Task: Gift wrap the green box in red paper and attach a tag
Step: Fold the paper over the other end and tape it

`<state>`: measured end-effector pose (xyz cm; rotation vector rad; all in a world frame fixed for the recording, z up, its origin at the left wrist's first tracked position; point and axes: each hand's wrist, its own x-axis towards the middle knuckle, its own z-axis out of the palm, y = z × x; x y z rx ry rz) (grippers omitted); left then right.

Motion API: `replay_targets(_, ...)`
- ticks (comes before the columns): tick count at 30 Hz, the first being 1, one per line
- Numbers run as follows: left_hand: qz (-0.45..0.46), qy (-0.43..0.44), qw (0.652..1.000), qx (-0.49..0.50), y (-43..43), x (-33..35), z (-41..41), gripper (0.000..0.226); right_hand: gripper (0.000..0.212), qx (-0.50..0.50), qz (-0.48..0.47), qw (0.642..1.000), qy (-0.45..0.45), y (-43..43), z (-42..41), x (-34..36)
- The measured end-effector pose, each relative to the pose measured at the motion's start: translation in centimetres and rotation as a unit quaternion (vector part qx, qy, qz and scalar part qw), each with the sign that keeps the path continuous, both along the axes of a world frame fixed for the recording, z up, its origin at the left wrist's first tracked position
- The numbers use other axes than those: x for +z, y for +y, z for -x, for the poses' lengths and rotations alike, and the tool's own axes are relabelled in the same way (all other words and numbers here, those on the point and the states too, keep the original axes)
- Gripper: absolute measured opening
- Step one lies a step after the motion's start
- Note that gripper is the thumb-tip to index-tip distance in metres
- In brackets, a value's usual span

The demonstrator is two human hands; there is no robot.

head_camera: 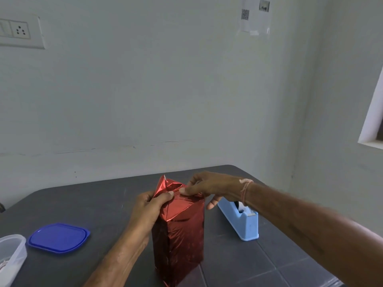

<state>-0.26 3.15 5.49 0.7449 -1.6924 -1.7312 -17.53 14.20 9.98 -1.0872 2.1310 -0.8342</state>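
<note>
The box stands upright near the middle of the dark table, fully covered in shiny red paper (179, 239); none of the green box shows. At its top the paper is folded into creased flaps, one point sticking up. My left hand (148, 208) grips the top left corner of the wrapped box, thumb pressing a flap down. My right hand (204, 187) reaches over the top from the right, thumb and fingers pinching the paper fold beside the left thumb. No tag is in view.
A light blue tape dispenser (241, 220) sits just right of the box, under my right wrist. A blue lid (59, 238) lies at the left, with a clear plastic container (10, 257) at the left edge. The dark table (269, 266) ends at a wall.
</note>
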Motion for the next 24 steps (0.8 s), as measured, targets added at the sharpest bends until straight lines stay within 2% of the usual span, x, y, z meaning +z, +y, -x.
replay_targets(4, 0.002, 0.004, 1.000, 0.005, 0.2, 0.2, 0.0, 0.014, 0.058, -0.033, 0.044, 0.998, -0.032, 0.9, -0.2, -0.4)
replay_targets(8, 0.016, 0.008, 1.000, 0.018, 0.1, 0.0, -0.2, 0.014, 0.049, -0.050, 0.101, 0.991, -0.068, 2.5, -1.4, -1.3)
replay_targets(13, 0.048, -0.029, 0.998, 0.007, -0.6, 0.3, -0.3, 0.012, 0.048, -0.093, 0.191, 0.956, -0.205, 3.1, -2.7, -4.0)
replay_targets(16, 0.060, -0.074, 0.995, -0.024, -1.7, 0.9, -0.5, 0.016, 0.049, -0.093, 0.217, 0.948, -0.215, 2.6, -2.0, -4.2)
replay_targets(19, 0.032, -0.070, 0.996, -0.049, -2.1, 0.8, -0.9, 0.023, 0.050, -0.083, 0.216, 0.948, -0.217, 2.0, -1.2, -3.7)
replay_targets(24, 0.037, -0.032, 0.999, 0.017, -0.7, -0.6, -0.8, 0.019, 0.052, -0.079, 0.223, 0.947, -0.218, 1.2, -1.2, -3.8)
